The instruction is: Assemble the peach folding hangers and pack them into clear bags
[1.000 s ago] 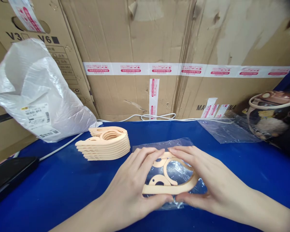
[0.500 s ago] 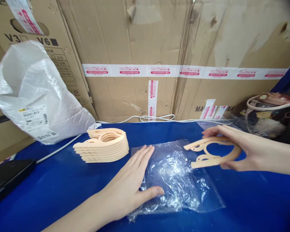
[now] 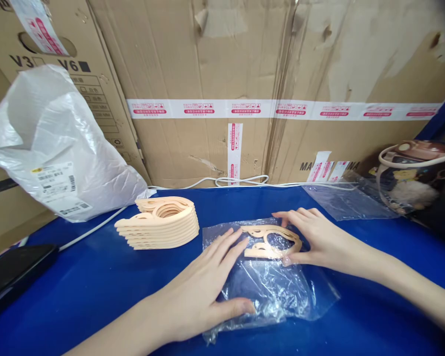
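Observation:
My left hand (image 3: pixel 202 289) lies spread over the left part of a clear plastic bag (image 3: pixel 267 291), its fingertips by the end of a beige folding hanger (image 3: pixel 295 241). The hanger is folded up and rests on the bag's upper part. Around its rounded end, my right hand (image 3: pixel 311 235) grips it, with the thumb at the near edge and fingers at the far edge. To the left stands a neat stack of matching folded hangers (image 3: pixel 161 235), apart from both hands.
A white poly mailer (image 3: pixel 81 153) leans at the left, near a black phone-like device (image 3: pixel 18 277). Cardboard boxes (image 3: pixel 193 59) line the back, with a white cable (image 3: pixel 241 182) along their foot. Another clear bag (image 3: pixel 348 200) and a brown handled container (image 3: pixel 415 163) are at right.
My right hand has carried the hanger left and down from the bag's right side onto its upper part. My left hand has stayed on the bag, its fingers a little more spread.

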Tool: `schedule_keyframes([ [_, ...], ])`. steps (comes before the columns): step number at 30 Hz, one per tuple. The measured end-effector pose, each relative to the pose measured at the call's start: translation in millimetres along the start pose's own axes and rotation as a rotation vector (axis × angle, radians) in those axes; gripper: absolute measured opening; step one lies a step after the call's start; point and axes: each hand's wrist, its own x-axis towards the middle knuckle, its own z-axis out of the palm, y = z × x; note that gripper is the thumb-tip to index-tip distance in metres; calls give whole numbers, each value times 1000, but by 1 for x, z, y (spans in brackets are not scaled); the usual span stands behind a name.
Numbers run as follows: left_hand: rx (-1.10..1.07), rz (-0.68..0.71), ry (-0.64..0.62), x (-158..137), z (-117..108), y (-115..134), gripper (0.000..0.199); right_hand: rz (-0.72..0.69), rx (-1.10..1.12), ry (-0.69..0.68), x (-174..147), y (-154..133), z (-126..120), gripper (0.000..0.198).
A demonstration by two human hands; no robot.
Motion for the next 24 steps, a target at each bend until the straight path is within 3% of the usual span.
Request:
schedule_keyframes([
  [5,-18,157,-92,0,-5,10,87,-5,123,-68,-1,11,-5,71],
  [13,-20,189,-132,2,-6,12,85,-54,443,14,12,-13,23,68],
  [24,48,259,-95,3,-8,11,76,-43,407,42,17,-23,33,64],
])
